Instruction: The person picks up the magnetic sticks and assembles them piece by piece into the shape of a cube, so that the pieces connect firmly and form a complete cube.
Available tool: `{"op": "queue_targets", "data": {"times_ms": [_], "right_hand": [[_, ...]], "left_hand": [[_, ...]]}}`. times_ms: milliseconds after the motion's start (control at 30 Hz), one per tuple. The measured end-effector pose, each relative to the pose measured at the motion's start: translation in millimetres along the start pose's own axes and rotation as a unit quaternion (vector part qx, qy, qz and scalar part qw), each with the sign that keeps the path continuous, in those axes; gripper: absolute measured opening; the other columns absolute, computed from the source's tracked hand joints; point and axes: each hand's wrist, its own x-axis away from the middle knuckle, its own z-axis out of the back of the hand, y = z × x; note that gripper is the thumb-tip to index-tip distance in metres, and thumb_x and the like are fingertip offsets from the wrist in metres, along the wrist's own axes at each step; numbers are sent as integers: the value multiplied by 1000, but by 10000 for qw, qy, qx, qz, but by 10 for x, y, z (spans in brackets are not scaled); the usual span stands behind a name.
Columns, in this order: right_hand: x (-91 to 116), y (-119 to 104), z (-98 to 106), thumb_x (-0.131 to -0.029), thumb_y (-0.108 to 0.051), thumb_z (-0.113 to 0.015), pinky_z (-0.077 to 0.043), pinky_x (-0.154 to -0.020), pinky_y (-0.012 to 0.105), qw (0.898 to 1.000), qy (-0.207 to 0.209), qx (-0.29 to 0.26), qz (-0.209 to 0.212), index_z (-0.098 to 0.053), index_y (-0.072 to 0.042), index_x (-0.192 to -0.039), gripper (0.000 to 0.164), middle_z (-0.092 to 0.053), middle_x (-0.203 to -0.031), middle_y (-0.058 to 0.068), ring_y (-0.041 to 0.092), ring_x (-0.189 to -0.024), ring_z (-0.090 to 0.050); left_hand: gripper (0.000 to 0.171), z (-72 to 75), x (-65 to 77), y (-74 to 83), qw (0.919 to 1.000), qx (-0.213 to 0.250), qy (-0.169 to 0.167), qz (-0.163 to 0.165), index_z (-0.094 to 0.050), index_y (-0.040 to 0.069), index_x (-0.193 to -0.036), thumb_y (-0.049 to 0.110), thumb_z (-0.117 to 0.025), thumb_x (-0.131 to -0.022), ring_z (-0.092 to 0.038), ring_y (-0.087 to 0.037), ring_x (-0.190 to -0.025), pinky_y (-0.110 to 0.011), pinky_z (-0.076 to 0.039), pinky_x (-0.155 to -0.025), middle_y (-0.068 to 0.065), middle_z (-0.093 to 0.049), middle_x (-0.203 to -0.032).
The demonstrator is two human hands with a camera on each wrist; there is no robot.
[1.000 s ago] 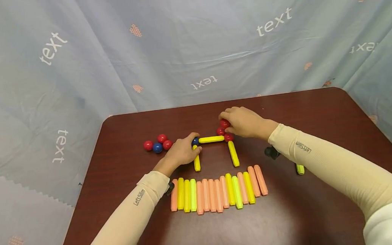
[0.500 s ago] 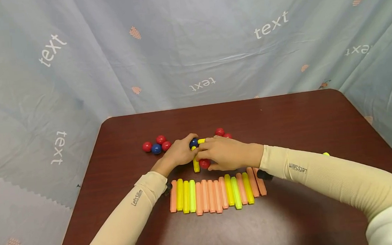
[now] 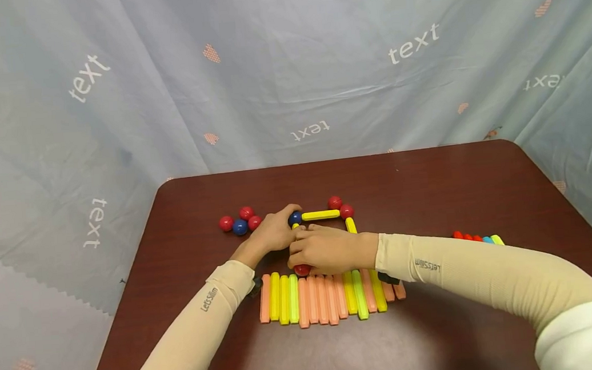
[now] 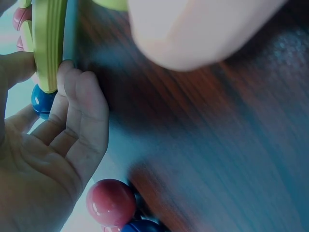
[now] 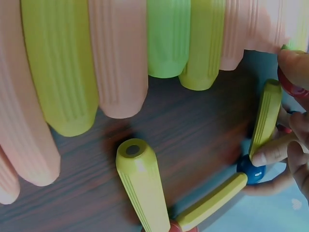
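Note:
A blue ball [image 3: 295,218] joins a left yellow stick [image 4: 49,43] and a far yellow stick [image 3: 320,215]. With thumb and fingers, my left hand [image 3: 273,232] grips the left stick at the blue ball. My right hand [image 3: 326,249] holds a red ball [image 3: 302,270] close to that stick's near end, largely covering the stick in the head view. At the far stick's other end sits a corner red ball [image 3: 346,211], with a right yellow stick [image 5: 142,183] running toward me and a dark disc on its free end.
Pink, yellow and green sticks [image 3: 318,301] lie in a row on the brown table [image 3: 430,187] nearest me. Several red and blue balls [image 3: 240,227] cluster at left. A loose red ball [image 3: 335,203] touches the corner ball. More coloured pieces [image 3: 467,236] show behind my right sleeve.
My right hand has carried a red ball from the far right corner, left and toward me, to the left stick's near end. My left hand stays at the blue ball.

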Motion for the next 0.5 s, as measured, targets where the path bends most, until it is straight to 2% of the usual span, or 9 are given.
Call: {"op": "queue_targets", "data": {"times_ms": [233,400,500], "right_hand": [[-29,-10,-33,-99,-33,-68,-48,-106,35,9996,76,214,150,-71,-24,-128,30,-70,-123,-6,17,-116,-56],[-70,-10,-27,-100,-28,-67,-42,-114,37,9988,-94,410,257,-70,-25,-129,30,-70,-127,-7,17,-121,-56],[-91,-13,-23,-99,-27,-68,-42,-114,37,9976,-192,577,345,-69,-27,-130,31,-69,-126,-8,17,-117,-55]], "left_hand": [[57,-16,0,2,9999,59,-95,-17,-47,20,-149,41,-63,-98,-66,-28,-92,-38,-56,-82,-17,-70,-124],[57,4,-5,3,10000,31,-81,-25,-46,19,-150,39,-63,-99,-66,-29,-95,-39,-56,-85,-18,-70,-126],[56,17,-3,3,10000,18,-83,-15,-46,19,-149,37,-63,-99,-66,-28,-93,-38,-56,-85,-17,-70,-125]]}}
